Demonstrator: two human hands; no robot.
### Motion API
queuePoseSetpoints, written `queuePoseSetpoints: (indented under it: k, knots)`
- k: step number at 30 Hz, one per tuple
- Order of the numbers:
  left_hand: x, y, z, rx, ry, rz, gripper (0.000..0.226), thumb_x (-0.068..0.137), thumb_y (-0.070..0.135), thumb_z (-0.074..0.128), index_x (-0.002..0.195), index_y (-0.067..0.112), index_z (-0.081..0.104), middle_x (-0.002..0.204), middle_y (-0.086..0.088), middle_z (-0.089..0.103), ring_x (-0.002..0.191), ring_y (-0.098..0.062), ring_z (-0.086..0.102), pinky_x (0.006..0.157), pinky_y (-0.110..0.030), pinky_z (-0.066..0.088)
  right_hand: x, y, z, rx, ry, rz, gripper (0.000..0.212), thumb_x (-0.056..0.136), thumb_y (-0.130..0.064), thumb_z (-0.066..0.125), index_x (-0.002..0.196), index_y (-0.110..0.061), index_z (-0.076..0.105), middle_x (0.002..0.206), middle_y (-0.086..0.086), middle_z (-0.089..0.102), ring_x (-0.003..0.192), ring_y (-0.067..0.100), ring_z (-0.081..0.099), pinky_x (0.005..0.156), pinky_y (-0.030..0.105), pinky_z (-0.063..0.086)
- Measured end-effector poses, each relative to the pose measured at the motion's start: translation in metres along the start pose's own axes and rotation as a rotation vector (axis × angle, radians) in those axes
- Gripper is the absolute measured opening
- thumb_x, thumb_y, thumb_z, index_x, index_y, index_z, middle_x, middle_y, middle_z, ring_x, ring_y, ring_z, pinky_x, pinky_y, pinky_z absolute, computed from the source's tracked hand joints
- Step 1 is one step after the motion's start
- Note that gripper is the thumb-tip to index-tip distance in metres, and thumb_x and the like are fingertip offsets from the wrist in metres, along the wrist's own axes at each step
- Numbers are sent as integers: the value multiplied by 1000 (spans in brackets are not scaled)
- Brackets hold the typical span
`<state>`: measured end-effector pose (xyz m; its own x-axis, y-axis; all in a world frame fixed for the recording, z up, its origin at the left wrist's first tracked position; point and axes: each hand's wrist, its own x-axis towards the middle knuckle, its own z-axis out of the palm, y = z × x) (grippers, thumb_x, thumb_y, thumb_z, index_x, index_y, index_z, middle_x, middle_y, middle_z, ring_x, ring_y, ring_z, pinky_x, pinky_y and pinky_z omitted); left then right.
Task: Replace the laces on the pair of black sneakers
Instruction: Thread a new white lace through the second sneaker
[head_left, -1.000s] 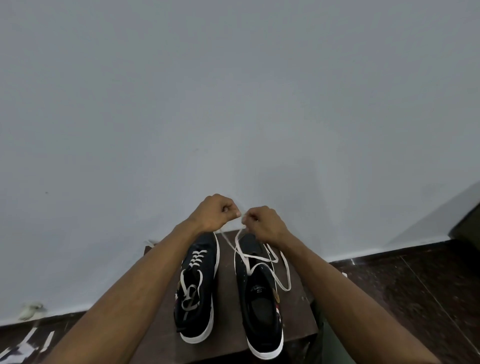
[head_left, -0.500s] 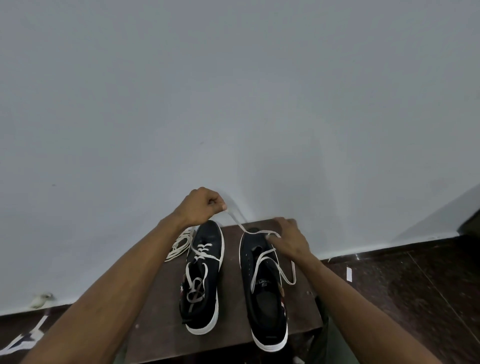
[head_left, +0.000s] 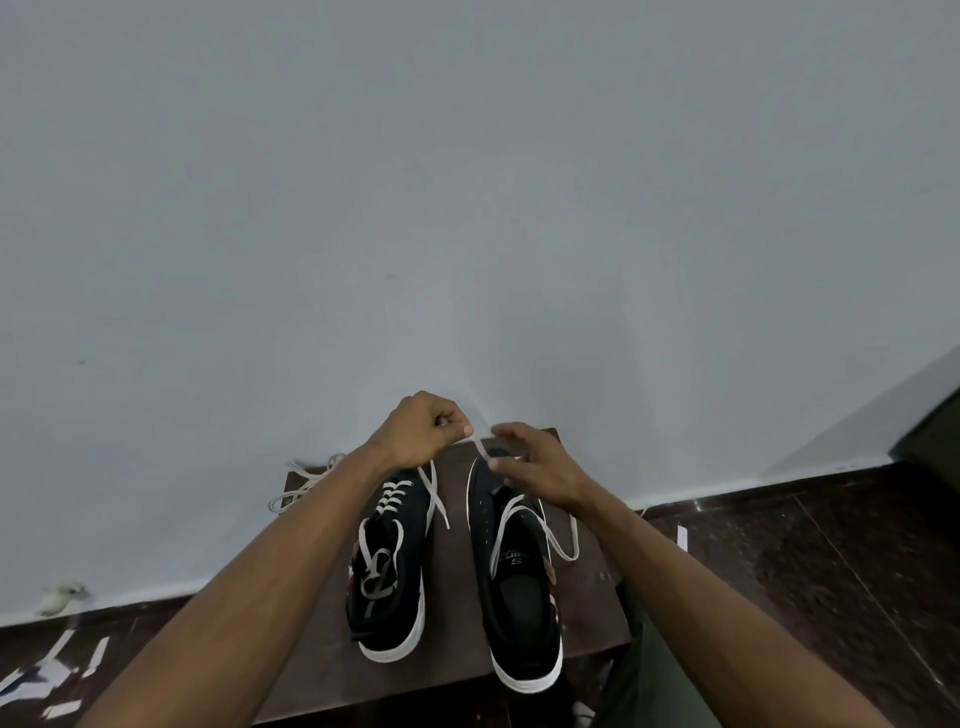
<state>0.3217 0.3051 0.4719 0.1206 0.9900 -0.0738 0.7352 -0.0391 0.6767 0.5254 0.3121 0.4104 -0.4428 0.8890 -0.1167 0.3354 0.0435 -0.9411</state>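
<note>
The right hand (head_left: 540, 475) has risen from the right sneaker (head_left: 511, 577), fingers loosely spread; the left hand (head_left: 418, 434) still pinches the white lace (head_left: 434, 496). Both sneakers stand on the brown worktop (head_left: 452, 613) by a grey wall (head_left: 467, 208).

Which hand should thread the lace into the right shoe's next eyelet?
Probably left: the left hand already pinches the lace; the right hand, fingers loose, rests over the right shoe.

Sneakers (head_left: 395, 566) matt black cloth, white rubbery soles; table (head_left: 457, 670) matt wood; floor (head_left: 831, 571) glossy.
</note>
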Motion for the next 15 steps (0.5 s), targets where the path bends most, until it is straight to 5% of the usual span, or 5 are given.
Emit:
queuePoseSetpoints:
  k: [3,7,10,15]
  knots:
    - [-2,8,10,4,-23,25,11,88,24,68,82,18,75,77,6,71,67,-5,56,70,-25,46,6,-15,9,-27,-26,-32,19,93,-23,62,107,-10,64,88,6,65,65,19,64,50,24,51]
    - [-6,-3,3,25,-20,-15,10,88,24,69,85,17,75,79,9,69,71,-3,59,71,-22,45,5,0,-6,-159,261,31,26,89,-20,61,63,-17,64,52,-4,59,55,18,64,61,37,54]
    - [-14,-19,-14,77,7,-47,12,88,23,68,86,14,75,82,11,70,79,-4,63,76,-23,47,-5,30,-31,114,491,292,21,85,-14,63,65,-6,68,57,11,62,51,23,63,52,37,55]
    - [-21,-31,-30,61,66,-75,10,89,21,68,82,16,74,81,7,71,78,-8,64,75,-27,48,-15,62,-41,193,492,532,14,77,-9,66,65,-2,70,69,19,68,58,30,65,54,38,57]
